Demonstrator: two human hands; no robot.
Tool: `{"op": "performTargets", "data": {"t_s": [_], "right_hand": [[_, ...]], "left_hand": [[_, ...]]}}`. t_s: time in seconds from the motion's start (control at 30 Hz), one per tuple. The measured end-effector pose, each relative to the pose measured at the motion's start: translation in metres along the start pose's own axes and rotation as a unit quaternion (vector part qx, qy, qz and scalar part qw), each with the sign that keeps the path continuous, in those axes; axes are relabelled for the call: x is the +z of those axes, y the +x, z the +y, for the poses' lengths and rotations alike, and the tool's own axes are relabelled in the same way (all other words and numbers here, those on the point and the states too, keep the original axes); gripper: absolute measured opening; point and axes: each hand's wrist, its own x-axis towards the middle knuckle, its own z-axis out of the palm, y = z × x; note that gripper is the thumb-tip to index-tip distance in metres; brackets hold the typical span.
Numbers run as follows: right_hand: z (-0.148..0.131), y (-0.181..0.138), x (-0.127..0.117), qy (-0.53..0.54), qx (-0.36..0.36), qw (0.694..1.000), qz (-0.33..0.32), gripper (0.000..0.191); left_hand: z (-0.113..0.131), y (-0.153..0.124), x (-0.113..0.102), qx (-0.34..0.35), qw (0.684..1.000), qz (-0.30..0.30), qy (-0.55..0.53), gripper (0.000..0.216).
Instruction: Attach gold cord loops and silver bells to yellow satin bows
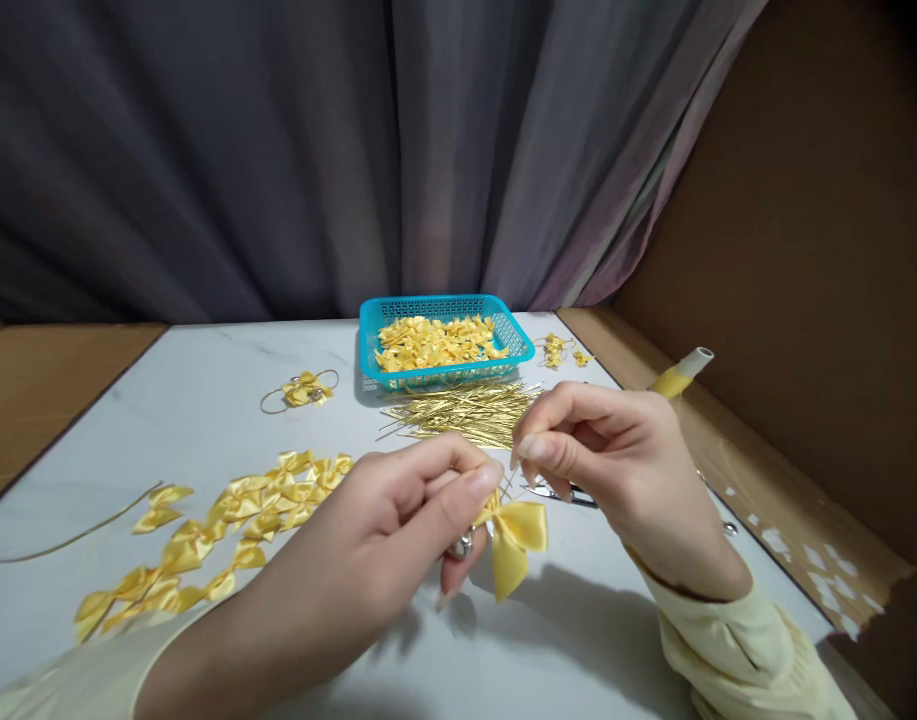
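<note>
A yellow satin ribbon bow (519, 538) hangs from the closed fingertips of my left hand (405, 520), its loop and tail pointing right and down. Under those fingers shows a shiny silver ball, perhaps a bell (462, 544). My right hand (623, 455) is closed in a pinch just above and right of the bow. Thin strands, thread or wire (509, 482), run between the two hands' fingertips. Part of the bow and its middle are hidden behind my left fingers. A dark metal tool (578, 495), partly covered, lies beneath my right hand.
A blue basket (364, 345) of yellow bows stands at the back, with gold wire twists (458, 412) before it. More bows (240, 500) lie at left beside a curved gold wire (75, 545). A finished-looking bow piece (306, 388) sits behind. A yellow-wrapped tube (683, 370) is at right.
</note>
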Motion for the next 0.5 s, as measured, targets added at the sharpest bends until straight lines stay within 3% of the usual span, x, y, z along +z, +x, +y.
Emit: {"op": "performTargets", "data": {"t_s": [0.33, 0.5], "right_hand": [[0.0026, -0.0004, 0.0005, 0.001, 0.019, 0.999, -0.035, 0.020], [0.0009, 0.0000, 0.0006, -0.003, 0.008, 0.999, -0.045, 0.020]], "left_hand": [[0.0023, -0.0036, 0.0019, -0.021, 1.000, -0.001, -0.014, 0.027], [0.0021, 0.0010, -0.0031, -0.016, 0.998, -0.053, -0.017, 0.025]]}}
